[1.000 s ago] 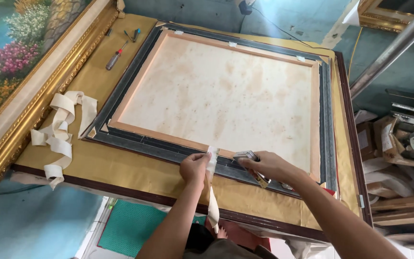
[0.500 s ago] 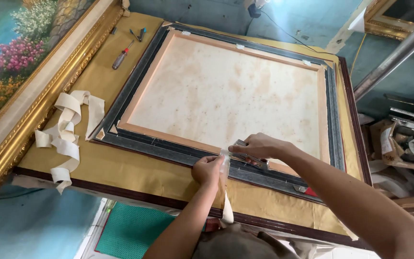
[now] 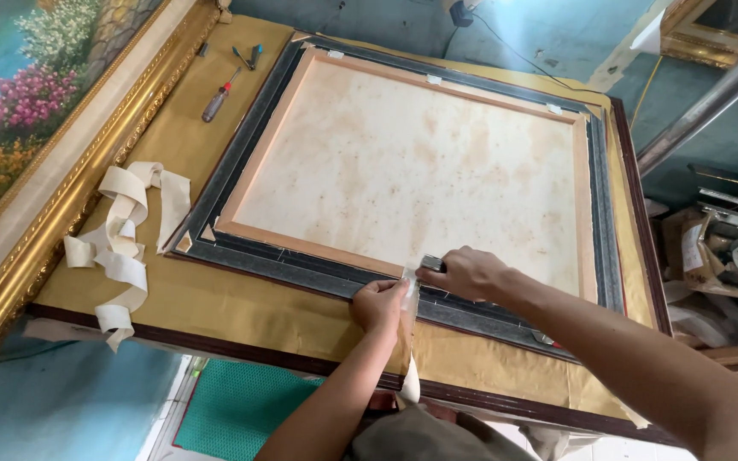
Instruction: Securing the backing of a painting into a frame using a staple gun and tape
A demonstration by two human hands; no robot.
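- A pale strip of backing tape [image 3: 409, 341] is being pinched between the thumb and fingers of the left hand [image 3: 379, 304], closed on its upper end at the near rail of the dark, face-down picture frame [image 3: 318, 271]; the loose tail is hanging down over the near table edge towards the person's body.
- A small dark tool with a grey end [image 3: 431, 263] is being gripped in the closed right hand [image 3: 465, 273], pressed against the inner edge of that near rail, just beside the tape's top end; what kind of tool it is cannot be told.
- Compared with half a second ago, the hands are being kept at nearly the same spot on the rail, and the tape is still being held taut; no fresh length is judged to have been freed.
- The stained, off-white canvas back [image 3: 420, 162] is being left open and uncovered, bordered by its light wooden stretcher.
- Brown paper sheeting [image 3: 241, 303] is being used beneath the frame, on a table with a dark red-brown edge [image 3: 215, 343]; a narrow band is being left between frame and edge.
- Room is being taken up on the left by a heap of curled, removed tape strips [image 3: 125, 230], a red-handled screwdriver [image 3: 218, 98] and a gilded, ornate frame [image 3: 53, 196].
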